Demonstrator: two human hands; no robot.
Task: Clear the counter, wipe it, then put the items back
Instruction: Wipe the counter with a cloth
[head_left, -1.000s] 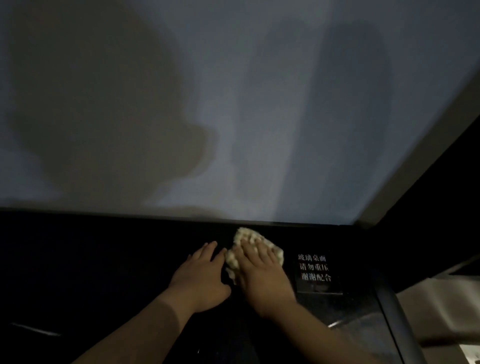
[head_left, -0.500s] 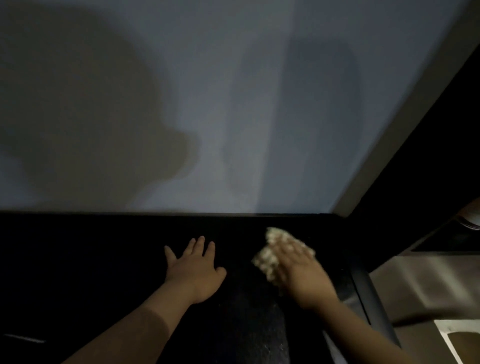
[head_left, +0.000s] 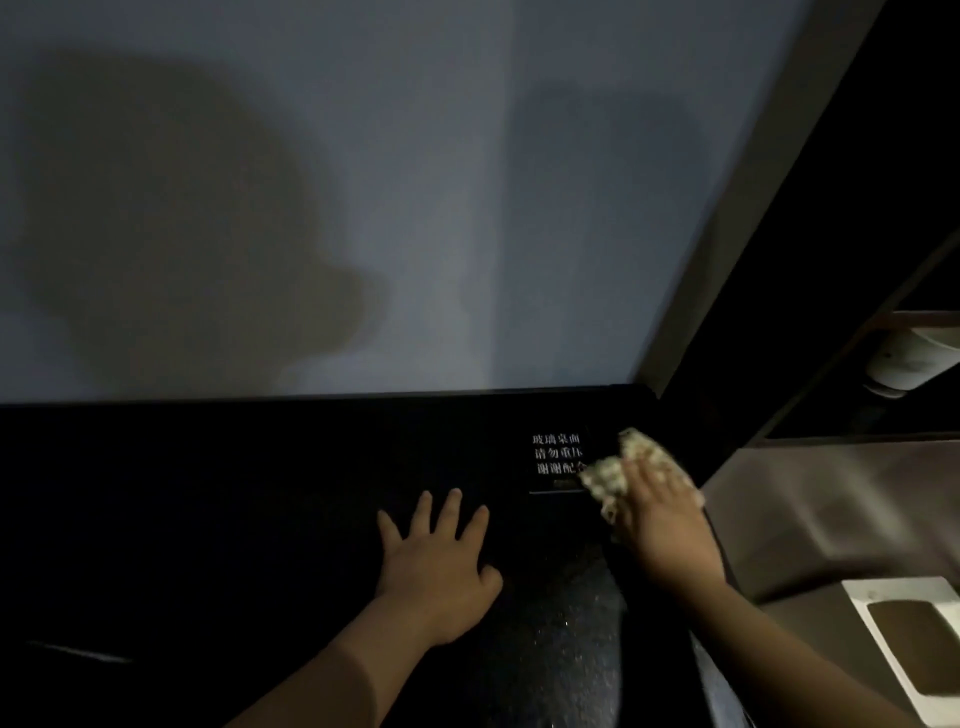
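Cloth (head_left: 609, 474) half under right hand (head_left: 662, 530)

Cloth (head_left: 610, 475) mostly under blurred right hand (head_left: 660, 525); sign (head_left: 556, 454) edge covered.

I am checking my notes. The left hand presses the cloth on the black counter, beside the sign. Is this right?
Not quite. It is the right hand that presses the cloth, as the head view shows. The left hand lies flat on the black counter with nothing under it. The cloth is beside the sign, as you wrote.
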